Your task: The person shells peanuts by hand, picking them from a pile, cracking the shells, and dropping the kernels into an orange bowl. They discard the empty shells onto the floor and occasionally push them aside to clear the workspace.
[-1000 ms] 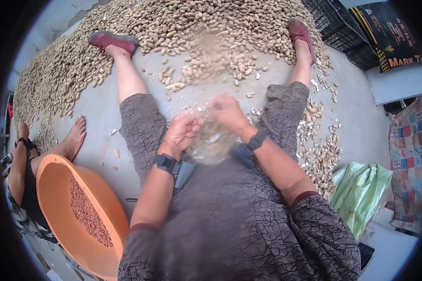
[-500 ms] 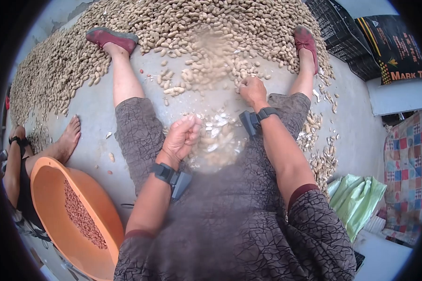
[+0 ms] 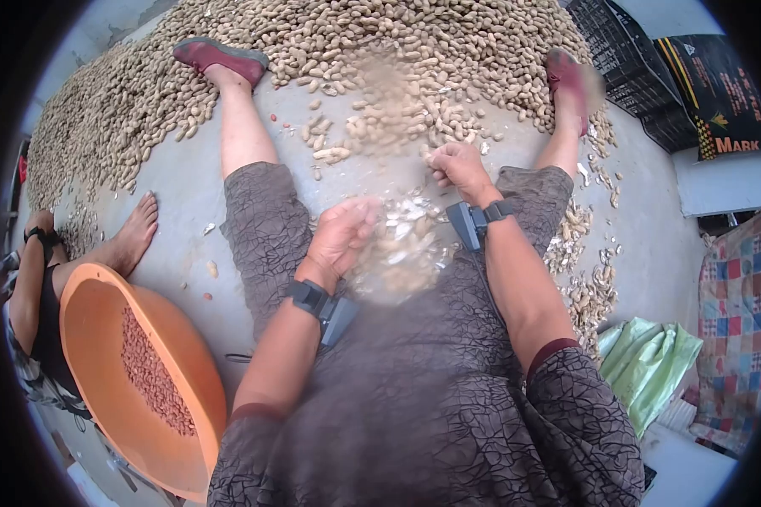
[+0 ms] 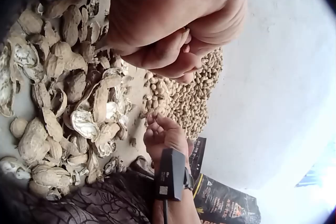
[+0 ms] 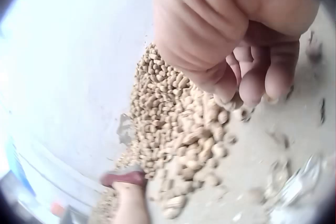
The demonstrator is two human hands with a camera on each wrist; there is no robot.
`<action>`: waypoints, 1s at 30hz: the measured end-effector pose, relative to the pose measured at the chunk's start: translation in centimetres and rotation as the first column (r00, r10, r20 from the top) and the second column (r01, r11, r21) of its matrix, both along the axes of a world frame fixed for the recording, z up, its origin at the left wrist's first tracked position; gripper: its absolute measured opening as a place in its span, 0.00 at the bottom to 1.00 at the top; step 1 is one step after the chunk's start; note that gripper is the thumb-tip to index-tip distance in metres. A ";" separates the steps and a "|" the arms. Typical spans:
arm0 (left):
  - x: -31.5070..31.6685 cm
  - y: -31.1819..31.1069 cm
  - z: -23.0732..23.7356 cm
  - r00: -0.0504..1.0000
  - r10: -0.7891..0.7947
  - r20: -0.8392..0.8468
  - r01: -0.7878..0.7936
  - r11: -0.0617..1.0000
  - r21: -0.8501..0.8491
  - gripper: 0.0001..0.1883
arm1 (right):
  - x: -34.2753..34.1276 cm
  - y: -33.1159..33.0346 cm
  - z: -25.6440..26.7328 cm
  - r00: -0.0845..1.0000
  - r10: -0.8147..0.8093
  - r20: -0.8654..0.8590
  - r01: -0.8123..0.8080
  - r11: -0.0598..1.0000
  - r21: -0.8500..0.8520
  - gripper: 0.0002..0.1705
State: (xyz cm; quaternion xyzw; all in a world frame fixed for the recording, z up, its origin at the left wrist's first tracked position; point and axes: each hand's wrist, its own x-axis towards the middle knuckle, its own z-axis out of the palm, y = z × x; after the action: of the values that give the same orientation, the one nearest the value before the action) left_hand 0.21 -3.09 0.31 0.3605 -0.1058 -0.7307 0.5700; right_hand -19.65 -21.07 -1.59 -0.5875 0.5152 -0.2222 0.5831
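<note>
My left hand (image 3: 344,237) hovers over the pile of broken peanut shells (image 3: 402,253) between the thighs, its fingers curled. In the left wrist view a small reddish peanut kernel (image 4: 186,48) shows between those fingers; the palm hides the rest. Farther forward, my right hand (image 3: 463,171) is at the near edge of the loose peanuts (image 3: 397,122). Its thumb and fingertips pinch a pale peanut (image 5: 234,100), mostly hidden behind the fingers in the right wrist view.
A large heap of unshelled peanuts (image 3: 330,42) spreads across the back and left. An orange basin (image 3: 93,296) with red kernels stands left, beside another person's bare foot (image 3: 137,228). Shells (image 3: 592,279), a green sack (image 3: 651,359) and a black crate (image 3: 626,76) lie right.
My right hand has left its place beside the left hand and moved forward and right to the loose peanuts, where it has taken a peanut. The left hand has stayed above the shell pile.
</note>
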 end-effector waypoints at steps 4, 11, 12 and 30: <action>-0.5 -0.1 0.7 0.989 0.011 0.150 -0.022 0.997 0.074 0.13 | 1.8 4.4 3.3 0.936 0.151 0.317 -0.221 0.955 0.199 0.07; -0.4 0.4 0.4 0.981 0.000 0.192 0.006 0.999 -0.031 0.10 | 4.6 8.9 5.0 0.929 0.254 0.268 -0.302 0.941 0.155 0.08; -0.3 0.4 0.4 0.979 -0.004 0.202 0.009 1.000 -0.024 0.09 | 4.6 9.0 4.9 0.929 0.256 0.269 -0.304 0.940 0.154 0.08; -1.4 -0.1 1.2 0.679 -0.013 0.734 0.056 0.998 -0.034 0.06 | 4.8 10.2 4.9 0.967 0.195 0.163 -0.196 0.981 -0.013 0.11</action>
State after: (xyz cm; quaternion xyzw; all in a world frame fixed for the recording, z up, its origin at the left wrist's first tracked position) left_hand -1.14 -3.23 1.54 0.6054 -0.3512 -0.5330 0.4755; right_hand -14.89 -10.91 3.32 -0.6144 0.4055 -0.2104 0.6433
